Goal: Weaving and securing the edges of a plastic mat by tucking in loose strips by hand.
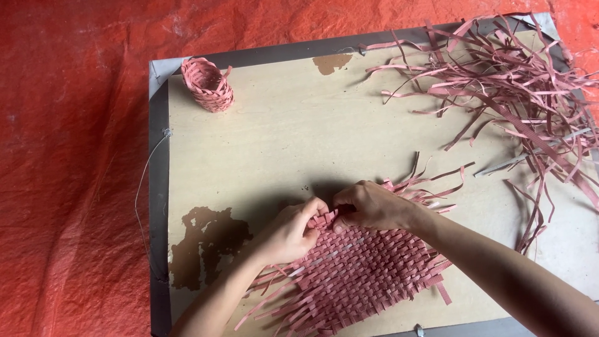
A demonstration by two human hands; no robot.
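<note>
Left hand (288,232) and right hand (369,205) meet at the far edge of a flat pink woven mat (365,268), fingertips of both pressed together on a strip end right at the mat's corner. L thumb and fingers pinch the strip from the near side; R hand curls over it, knuckles up, fingers closed on the same spot. Mat lies on a pale board (281,137), near its front edge, w/ loose strip ends fanning out at its left, bottom and right sides.

Step in hand, by my read: tucking or tightening a strip at the mat's border, weave body mostly done, edges not yet finished. Next move prob. calls for a firm pinch w/ one hand to keep the weave from slipping while the other pulls the strip through and snugs it flat.

Small pink woven basket (208,83) stands at the board's far-left corner, well apart from the hands. Pile of loose pink strips (511,81) covers the far-right corner. Board sits on an orange tarp (68,156).

No packages, labels or signs in view; the board only shows brown patches where its surface has peeled.
</note>
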